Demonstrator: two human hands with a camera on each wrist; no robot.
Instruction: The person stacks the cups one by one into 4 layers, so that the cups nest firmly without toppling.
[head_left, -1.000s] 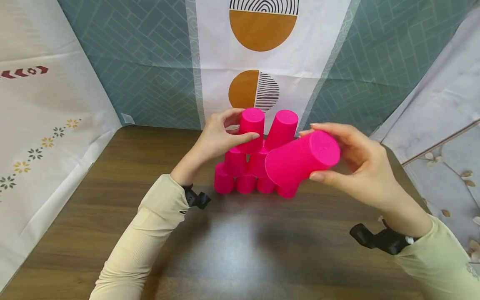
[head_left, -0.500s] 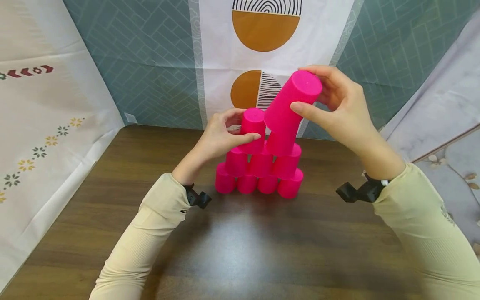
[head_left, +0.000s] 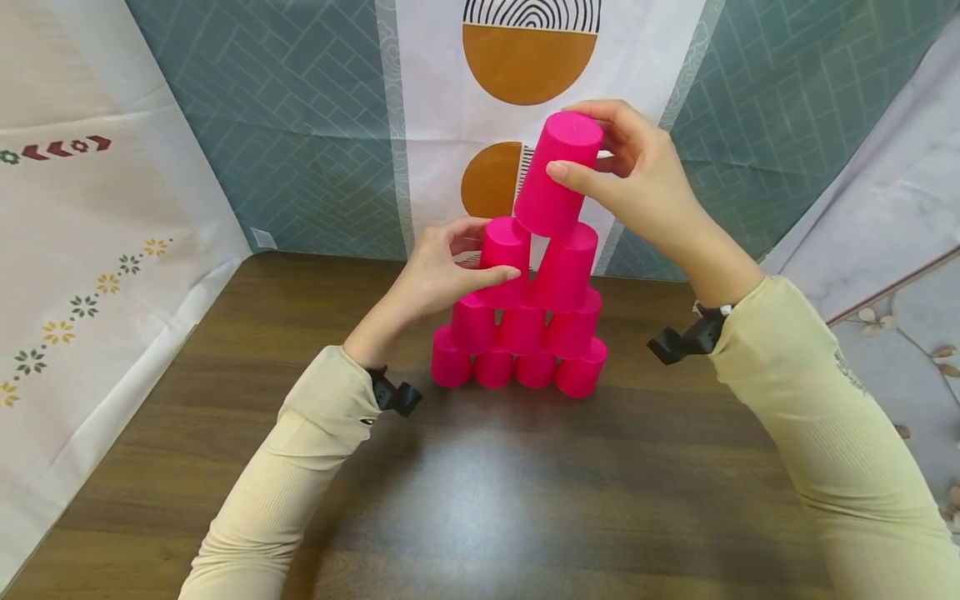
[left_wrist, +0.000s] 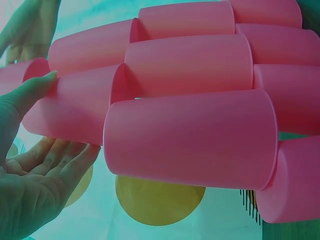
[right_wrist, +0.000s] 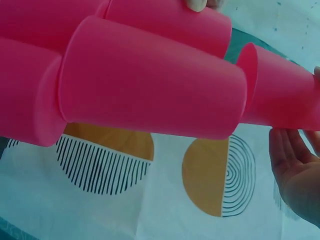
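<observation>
A pyramid of upside-down pink cups [head_left: 525, 333] stands on the brown table [head_left: 465, 500], with three tiers under my hands. My left hand [head_left: 487, 248] grips the left cup of the third tier [head_left: 504, 258] between thumb and fingers; the left wrist view shows that cup [left_wrist: 75, 110] in my left hand [left_wrist: 45, 125]. My right hand [head_left: 581, 150] holds one more pink cup [head_left: 557, 179], slightly tilted, with its rim at the tops of the two third-tier cups. The right wrist view shows this cup [right_wrist: 282, 97] beside my right hand [right_wrist: 300, 170].
A patterned cloth backdrop [head_left: 525, 100] hangs close behind the pyramid. A white floral cloth [head_left: 90, 275] borders the table on the left and a pale one [head_left: 900, 250] on the right. Bare table lies in front of the cups.
My right hand has lifted its cup from beside the pyramid's right front up over the top and turned it nearly upright. The left hand has stayed on its cup.
</observation>
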